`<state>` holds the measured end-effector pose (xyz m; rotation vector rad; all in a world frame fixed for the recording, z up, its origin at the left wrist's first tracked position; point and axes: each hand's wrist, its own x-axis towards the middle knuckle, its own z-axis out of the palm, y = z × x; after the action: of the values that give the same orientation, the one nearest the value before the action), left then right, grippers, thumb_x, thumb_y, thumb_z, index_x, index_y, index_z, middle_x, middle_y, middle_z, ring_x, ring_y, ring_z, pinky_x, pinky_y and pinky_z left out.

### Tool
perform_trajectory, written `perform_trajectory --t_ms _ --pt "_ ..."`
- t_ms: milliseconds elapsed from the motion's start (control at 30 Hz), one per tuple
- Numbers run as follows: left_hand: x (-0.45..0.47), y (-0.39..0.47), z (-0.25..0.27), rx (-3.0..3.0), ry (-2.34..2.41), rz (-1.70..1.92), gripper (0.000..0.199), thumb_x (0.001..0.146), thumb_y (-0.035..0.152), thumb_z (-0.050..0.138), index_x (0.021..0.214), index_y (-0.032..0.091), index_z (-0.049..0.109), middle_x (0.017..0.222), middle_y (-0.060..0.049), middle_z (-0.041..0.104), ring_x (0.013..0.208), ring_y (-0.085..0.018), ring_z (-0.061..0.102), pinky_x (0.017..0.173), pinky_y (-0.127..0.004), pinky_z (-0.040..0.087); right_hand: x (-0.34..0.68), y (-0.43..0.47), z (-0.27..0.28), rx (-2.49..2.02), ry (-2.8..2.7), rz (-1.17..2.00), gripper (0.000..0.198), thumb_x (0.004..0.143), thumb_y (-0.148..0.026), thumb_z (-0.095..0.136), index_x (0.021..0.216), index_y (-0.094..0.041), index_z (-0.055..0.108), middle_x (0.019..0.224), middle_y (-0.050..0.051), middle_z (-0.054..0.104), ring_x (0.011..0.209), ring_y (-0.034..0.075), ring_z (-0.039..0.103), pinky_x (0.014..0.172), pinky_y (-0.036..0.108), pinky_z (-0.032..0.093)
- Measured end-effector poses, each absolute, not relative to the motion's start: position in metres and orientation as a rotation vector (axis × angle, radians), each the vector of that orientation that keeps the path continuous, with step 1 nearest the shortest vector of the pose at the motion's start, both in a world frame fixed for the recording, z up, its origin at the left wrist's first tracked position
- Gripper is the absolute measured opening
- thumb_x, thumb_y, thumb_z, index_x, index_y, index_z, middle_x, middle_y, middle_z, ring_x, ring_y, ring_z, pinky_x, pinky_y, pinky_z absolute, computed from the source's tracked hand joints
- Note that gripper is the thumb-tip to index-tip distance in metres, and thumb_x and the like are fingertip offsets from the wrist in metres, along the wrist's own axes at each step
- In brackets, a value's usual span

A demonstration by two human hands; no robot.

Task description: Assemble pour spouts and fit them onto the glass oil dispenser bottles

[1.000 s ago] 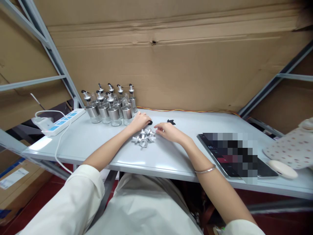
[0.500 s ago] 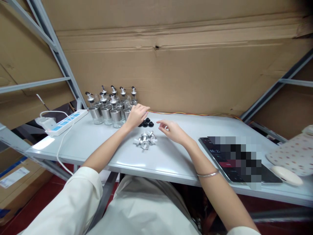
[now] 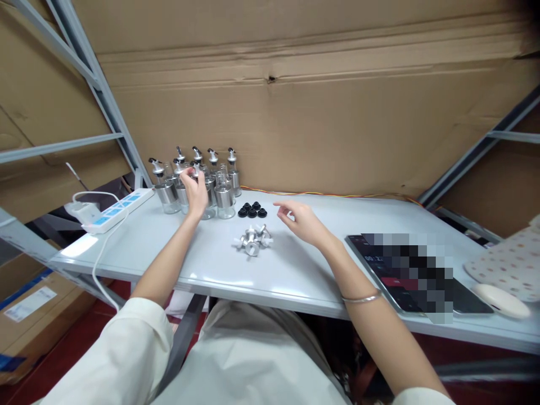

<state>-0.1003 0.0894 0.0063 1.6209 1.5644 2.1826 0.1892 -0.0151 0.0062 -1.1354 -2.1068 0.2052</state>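
My left hand [image 3: 195,193] is raised in front of the row of glass oil bottles with steel sleeves. Its thumb and fingers are apart, around or just before the spout [image 3: 196,167] of a front bottle; contact I cannot make out. Beside it, to the right, stands a bottle [image 3: 224,196] without a spout. My right hand [image 3: 300,220] hovers over the table, index finger stretched, other fingers loosely bent, holding nothing. Between the hands lie several black ringed stoppers [image 3: 252,211] and, nearer to me, a small heap of silver pour spouts [image 3: 253,241].
A white power strip [image 3: 118,211] with a plugged-in charger and cable lies at the left. On the right are a tablet [image 3: 379,270], a cream oval object [image 3: 500,300] and a dotted pouch [image 3: 510,264]. Cardboard [image 3: 316,124] walls the back, with thin coloured wires along its foot.
My left hand has moved left, from beside the black stoppers to the front bottle's spout, uncovering the stoppers and the bottle without a spout. My right hand has stayed nearly in place.
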Motion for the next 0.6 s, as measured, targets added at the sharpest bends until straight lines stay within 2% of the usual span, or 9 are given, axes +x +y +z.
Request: perform_trajectory --t_ms 233,400,600 --pt "-0.105 0.097 0.002 1.605 1.596 1.976 0.036 0.088 0.044 0.048 0.112 0.019 0.044 0.109 -0.01 0.06 0.106 -0.022 0.057 0.098 -0.039 0.04 0.188 -0.018 0.01 -1.222 -2.169 0.207 0.028 0.085 -0.017 0.047 0.105 -0.015 0.065 0.086 0.009 0.07 0.074 0.018 0.062 0.072 0.031 0.048" --pt "-0.11 0.096 0.007 1.648 1.652 1.879 0.034 0.087 0.043 0.048 0.111 0.018 0.047 0.105 -0.011 0.063 0.106 -0.024 0.058 0.098 -0.041 0.04 0.188 -0.02 0.01 -1.272 -2.183 0.212 0.028 0.086 -0.016 0.046 0.107 -0.015 0.066 0.087 0.009 0.07 0.074 0.018 0.063 0.073 0.03 0.047" --pt "-0.122 0.105 0.012 1.67 1.629 1.882 0.031 0.083 0.045 0.054 0.099 0.018 0.05 0.098 -0.01 0.063 0.099 -0.024 0.059 0.094 -0.042 0.042 0.187 -0.022 0.012 -1.295 -2.196 0.228 0.029 0.087 -0.014 0.044 0.107 -0.015 0.066 0.088 0.009 0.071 0.078 0.018 0.064 0.074 0.029 0.047"
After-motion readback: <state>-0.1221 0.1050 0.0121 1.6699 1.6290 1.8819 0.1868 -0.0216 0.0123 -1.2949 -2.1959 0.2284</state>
